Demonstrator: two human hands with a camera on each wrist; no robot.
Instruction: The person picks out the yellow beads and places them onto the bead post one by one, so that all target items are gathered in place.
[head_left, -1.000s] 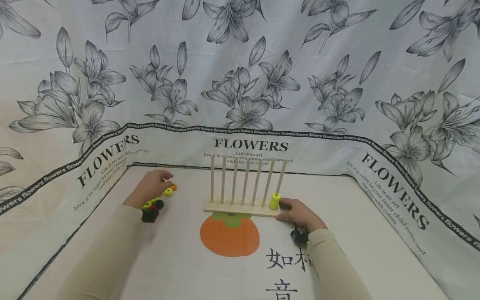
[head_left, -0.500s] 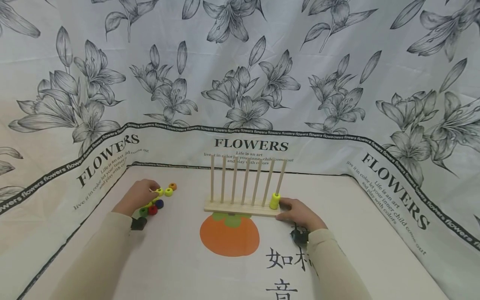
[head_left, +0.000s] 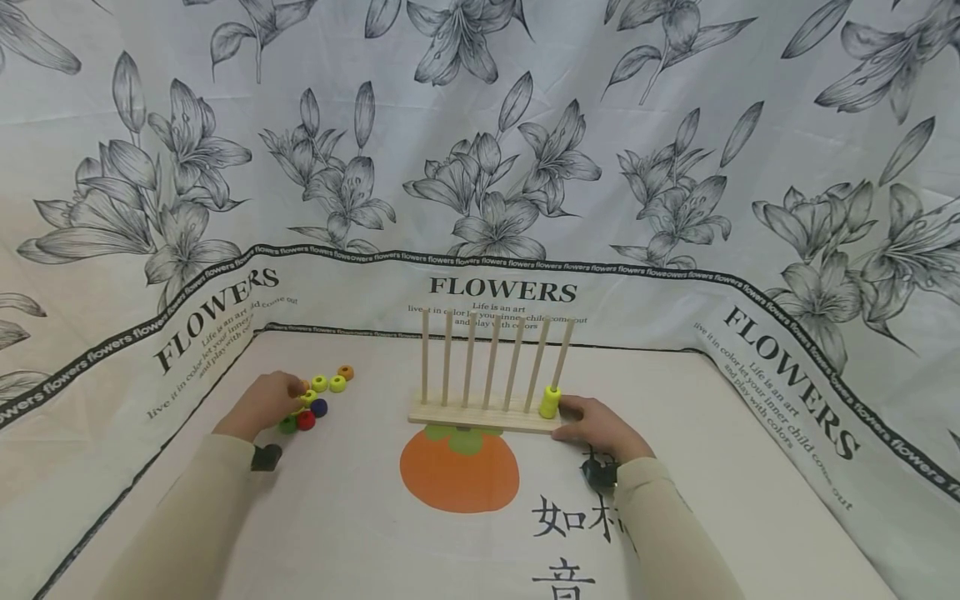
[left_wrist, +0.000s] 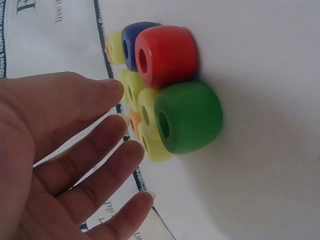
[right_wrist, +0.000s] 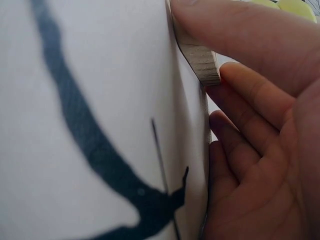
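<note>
My left hand (head_left: 262, 406) is at the loose wooden beads on the left. In the left wrist view its fingers are spread and loosely bent, with nothing visible between them. Close to the fingertips lie a green bead (left_wrist: 195, 117), a red bead (left_wrist: 172, 56), a blue bead (left_wrist: 131, 44) and several yellow ones; an orange bead (left_wrist: 134, 121) is partly hidden. My right hand (head_left: 600, 425) grips the right end of a wooden peg rack (head_left: 480, 415), thumb in front and fingers behind. Yellow beads (head_left: 550, 403) are stacked on the rack's rightmost peg.
Two yellow beads and an orange bead (head_left: 346, 372) lie at the far side of the loose group. A persimmon print (head_left: 459, 471) marks the white cloth (head_left: 360, 517) before the rack. Flower-patterned curtain (head_left: 495, 183) encloses the back and sides.
My left hand has drawn back toward the lower left, from the far orange bead to the nearer cluster. A yellow bead by its fingers now lies free. My right hand stays put.
</note>
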